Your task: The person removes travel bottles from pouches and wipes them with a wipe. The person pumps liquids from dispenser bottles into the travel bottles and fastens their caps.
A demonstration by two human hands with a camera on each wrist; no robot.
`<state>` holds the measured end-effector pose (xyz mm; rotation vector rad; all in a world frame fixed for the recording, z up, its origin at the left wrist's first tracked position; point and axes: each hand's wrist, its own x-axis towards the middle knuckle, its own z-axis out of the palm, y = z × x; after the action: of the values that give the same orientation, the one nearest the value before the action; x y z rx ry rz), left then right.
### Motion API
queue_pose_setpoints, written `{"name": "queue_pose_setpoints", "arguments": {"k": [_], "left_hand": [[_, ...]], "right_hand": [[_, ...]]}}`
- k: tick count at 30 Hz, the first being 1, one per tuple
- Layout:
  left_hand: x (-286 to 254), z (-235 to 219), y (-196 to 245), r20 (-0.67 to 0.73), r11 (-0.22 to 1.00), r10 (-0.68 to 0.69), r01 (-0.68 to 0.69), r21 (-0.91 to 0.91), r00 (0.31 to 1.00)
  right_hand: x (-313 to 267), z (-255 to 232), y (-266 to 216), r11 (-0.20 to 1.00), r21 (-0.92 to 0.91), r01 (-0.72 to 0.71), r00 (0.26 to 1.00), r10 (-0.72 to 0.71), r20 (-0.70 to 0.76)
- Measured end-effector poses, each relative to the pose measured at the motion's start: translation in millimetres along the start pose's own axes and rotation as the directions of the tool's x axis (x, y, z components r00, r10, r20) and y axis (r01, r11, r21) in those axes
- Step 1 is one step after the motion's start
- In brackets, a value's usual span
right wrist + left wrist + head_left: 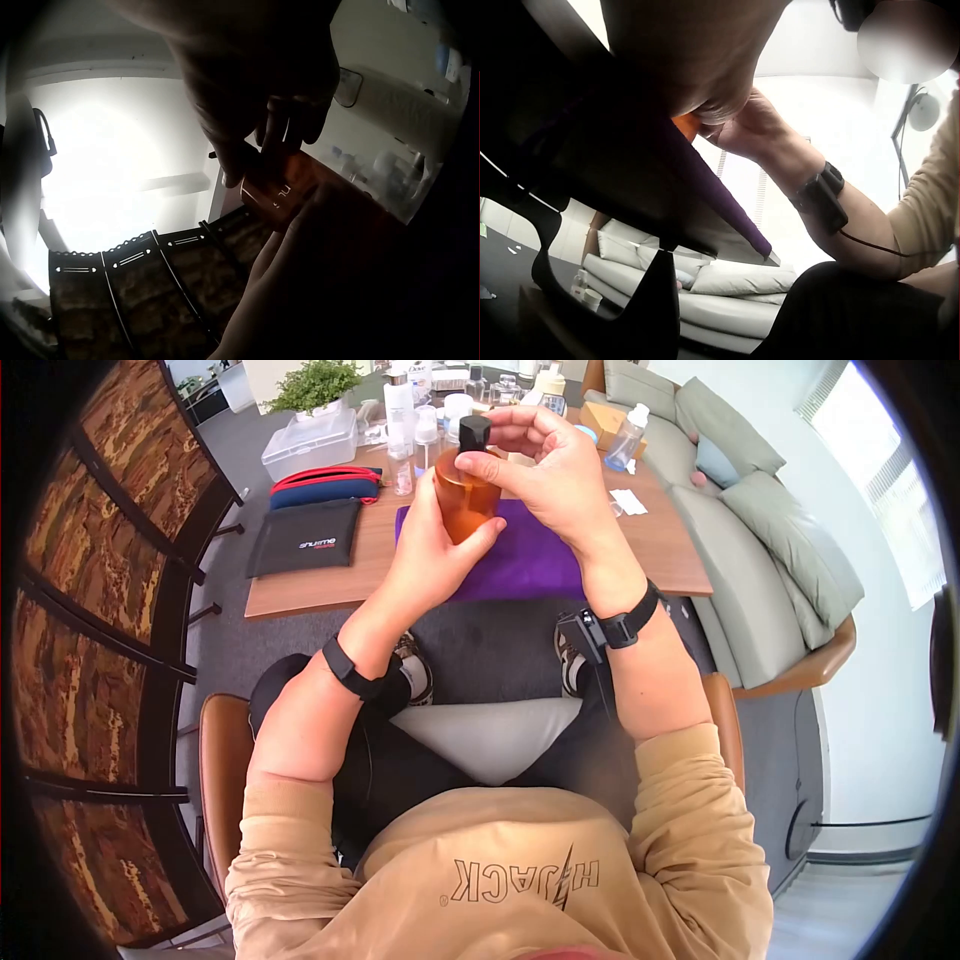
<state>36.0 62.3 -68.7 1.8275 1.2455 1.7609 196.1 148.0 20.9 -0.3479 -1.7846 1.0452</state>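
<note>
An amber bottle (466, 500) with a black cap (475, 430) is held up over the near half of the table. My left hand (432, 555) grips its body from the left and below, the thumb lying across the lower front. At the top, my right hand (560, 475) has its thumb on the bottle's shoulder and its fingers bent behind and beside the cap. White marks show on the bottle's side in the dark right wrist view, with fingers of both hands about it. A purple cloth (530, 560) lies beneath the hands.
On the wooden table (665, 550) stand a clear plastic box (310, 448), a black pouch (305, 538), a red-and-blue case (325, 487) and several bottles at the back. A pump bottle (627, 438) stands right. A sofa (740, 580) lines the right side, a folding screen (90, 600) the left.
</note>
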Motion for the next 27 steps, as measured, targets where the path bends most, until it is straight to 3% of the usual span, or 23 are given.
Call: {"name": "queue_pose_setpoints", "arguments": {"k": [3, 5, 7, 13, 17, 19, 20, 23, 25, 27], "left_hand": [[-0.6, -0.4, -3.2, 0.0, 1.0, -0.001, 0.001, -0.013, 1.0], [-1.3, -0.9, -4.2, 0.012, 1.0, -0.013, 0.013, 0.005, 1.0], [-1.5, -3.1, -1.3, 0.013, 0.999, -0.042, 0.042, 0.004, 0.999], [-1.3, -8.1, 6.7, 0.04, 0.996, -0.091, 0.091, 0.007, 0.995], [-0.9, -6.0, 9.5, 0.055, 0.996, -0.086, 0.086, 0.009, 0.995], [-1.5, -4.2, 4.7, 0.031, 0.998, -0.063, 0.063, 0.028, 0.998], [-1.7, -3.5, 2.5, 0.007, 0.998, -0.038, 0.038, 0.047, 0.999], [-1.0, -4.3, 0.5, 0.025, 0.999, -0.029, 0.028, 0.019, 0.999], [0.4, -6.6, 5.8, 0.039, 0.999, -0.04, 0.04, 0.007, 0.998], [0.6, -5.0, 7.9, 0.05, 0.999, -0.053, 0.054, -0.006, 0.997]], "right_hand": [[4.2, 4.3, 4.7, 0.997, -0.074, 0.01, 1.0, -0.009, 0.017], [2.3, 6.1, -2.7, 0.988, -0.133, -0.072, 0.997, 0.072, -0.009], [4.3, 7.3, -3.0, 0.996, 0.014, -0.083, 0.997, 0.083, 0.008], [8.3, 0.5, 8.3, 0.985, 0.173, -0.012, 0.997, -0.002, 0.083], [6.0, 2.8, 9.0, 0.999, 0.044, 0.027, 0.997, -0.03, 0.071], [5.6, 4.9, 11.0, 0.993, 0.042, -0.112, 0.994, 0.113, -0.011], [5.5, 5.6, 12.2, 0.993, 0.044, -0.114, 0.993, 0.114, -0.014], [7.6, 3.4, 15.6, 0.991, 0.095, -0.094, 0.996, 0.094, 0.01], [9.2, -0.7, 15.8, 0.998, 0.057, -0.011, 0.997, 0.006, 0.073], [11.3, -7.5, 13.9, 0.989, 0.133, -0.06, 0.988, 0.04, 0.15]]}}
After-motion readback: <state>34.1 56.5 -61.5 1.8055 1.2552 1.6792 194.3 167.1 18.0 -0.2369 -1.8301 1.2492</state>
